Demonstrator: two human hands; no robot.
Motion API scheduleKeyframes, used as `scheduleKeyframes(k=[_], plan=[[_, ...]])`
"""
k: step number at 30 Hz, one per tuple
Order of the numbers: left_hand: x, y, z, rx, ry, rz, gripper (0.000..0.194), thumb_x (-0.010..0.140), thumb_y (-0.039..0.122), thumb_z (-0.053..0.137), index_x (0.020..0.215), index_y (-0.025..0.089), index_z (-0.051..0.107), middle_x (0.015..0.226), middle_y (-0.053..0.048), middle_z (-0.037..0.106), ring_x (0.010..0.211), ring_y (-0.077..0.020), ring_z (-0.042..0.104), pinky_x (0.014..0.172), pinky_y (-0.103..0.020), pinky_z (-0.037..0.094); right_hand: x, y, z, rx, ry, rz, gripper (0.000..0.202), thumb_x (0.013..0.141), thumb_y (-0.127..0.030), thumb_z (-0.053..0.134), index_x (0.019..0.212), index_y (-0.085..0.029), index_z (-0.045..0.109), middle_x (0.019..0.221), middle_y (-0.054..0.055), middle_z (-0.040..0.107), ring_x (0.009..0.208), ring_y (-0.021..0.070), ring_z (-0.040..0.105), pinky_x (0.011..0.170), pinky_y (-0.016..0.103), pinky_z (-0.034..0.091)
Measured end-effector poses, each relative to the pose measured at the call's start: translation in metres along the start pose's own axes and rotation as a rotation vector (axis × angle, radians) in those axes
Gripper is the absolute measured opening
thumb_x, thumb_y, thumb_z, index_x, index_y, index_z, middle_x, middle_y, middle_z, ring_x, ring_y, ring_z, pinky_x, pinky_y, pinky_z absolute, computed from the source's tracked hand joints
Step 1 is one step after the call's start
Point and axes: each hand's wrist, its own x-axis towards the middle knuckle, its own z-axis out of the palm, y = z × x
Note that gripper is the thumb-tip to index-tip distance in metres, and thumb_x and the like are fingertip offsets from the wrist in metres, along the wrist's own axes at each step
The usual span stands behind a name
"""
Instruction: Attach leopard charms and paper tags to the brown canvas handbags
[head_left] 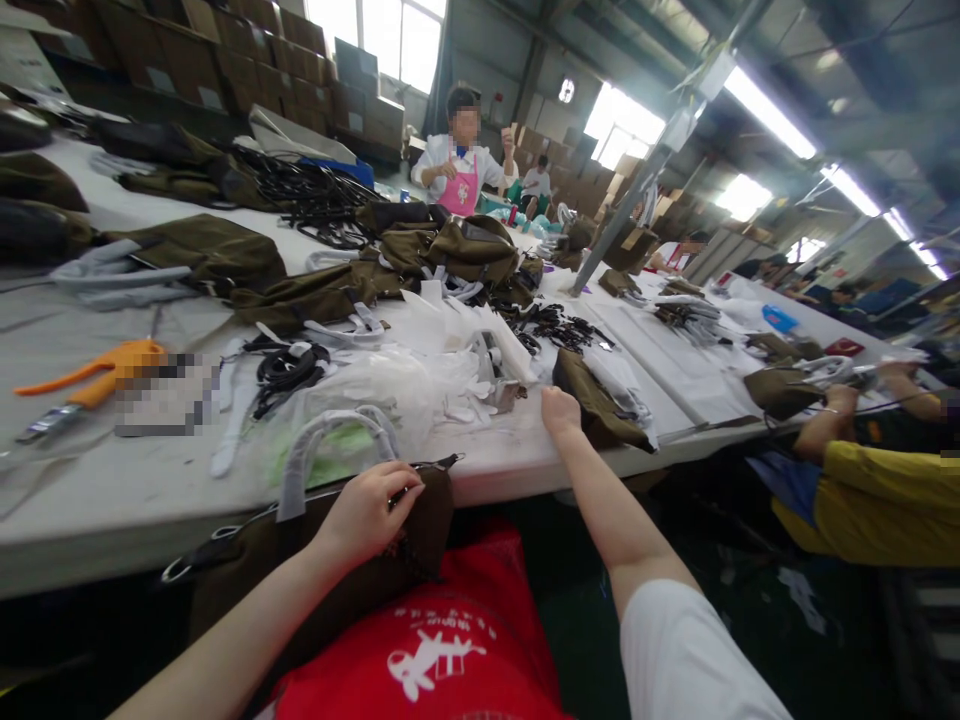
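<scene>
Bag point(427, 515) of dark olive sits at seven o'clock in the head view, against the near edge of the table point(491, 485), its pale-wrapped handle point(295, 470) apparently already fitted. Your left hand point(367, 510) rests on its top, fingertips close together; their hold cannot be told. Your right hand point(561, 410) makes a fist at four o'clock, contents hidden. Olive bags point(457, 250) crowd eleven o'clock, black straps point(292, 375) nine; whether these are finished is unclear.

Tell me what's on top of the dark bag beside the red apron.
A wrapped handle arches above the bag, and the left hand lies over its upper edge. Whatever the hand and forearm cover cannot be seen.
</scene>
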Motion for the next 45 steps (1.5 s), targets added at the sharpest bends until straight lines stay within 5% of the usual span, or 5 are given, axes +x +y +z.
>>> scheduleKeyframes(k=[8,15,33,39,45], plan=[[-0.029,0.013,-0.001,-0.225,0.004,-0.194,0.026,0.083,0.039,0.062,0.102,0.022,0.068,0.098,-0.007,0.071,0.089,-0.0221,0.066,0.084,-0.037,0.054,-0.097,-0.034,-0.037,0.265,0.115,-0.315,0.024,0.099,-0.027,0.041,0.105,-0.02,0.063,0.099,0.007,0.071,0.09,0.019,0.065,0.077,0.026,0.041],[-0.051,0.023,0.015,-0.584,-0.158,-0.471,0.05,0.072,0.046,0.07,0.111,0.018,0.057,0.079,-0.002,0.068,0.065,-0.016,0.064,0.062,-0.029,0.054,-0.187,-0.09,-0.036,0.233,-0.15,-0.698,0.019,0.095,-0.018,0.045,0.091,-0.019,0.064,0.084,0.007,0.069,0.074,0.0179,0.062,0.062,0.027,0.035],[-0.068,0.024,0.013,-0.405,-0.057,-0.444,0.024,0.088,0.04,0.057,0.081,0.02,0.068,0.074,-0.002,0.072,0.067,-0.0172,0.068,0.065,-0.028,0.055,-0.205,-0.119,-0.006,0.832,-0.337,-0.659,0.021,0.094,-0.03,0.053,0.099,-0.027,0.073,0.096,0.0,0.075,0.086,0.0159,0.067,0.079,0.025,0.046],[-0.066,-0.004,0.016,-0.295,0.209,-0.594,0.031,0.083,0.038,0.059,0.104,0.016,0.065,0.105,-0.011,0.07,0.082,-0.021,0.069,0.073,-0.033,0.057,-0.194,-0.137,0.027,1.128,-0.21,-0.498,0.015,0.088,-0.025,0.06,0.079,-0.02,0.071,0.093,0.006,0.071,0.09,0.0174,0.063,0.085,0.029,0.047],[-0.048,-0.017,0.023,-0.622,0.083,-0.814,0.031,0.069,0.034,0.074,0.094,0.016,0.067,0.087,-0.007,0.072,0.081,-0.0218,0.067,0.073,-0.032,0.055,-0.191,-0.159,0.043,1.302,-0.356,-0.357,0.016,0.086,-0.027,0.057,0.078,-0.019,0.069,0.08,0.004,0.069,0.076,0.0167,0.062,0.075,0.029,0.049]])
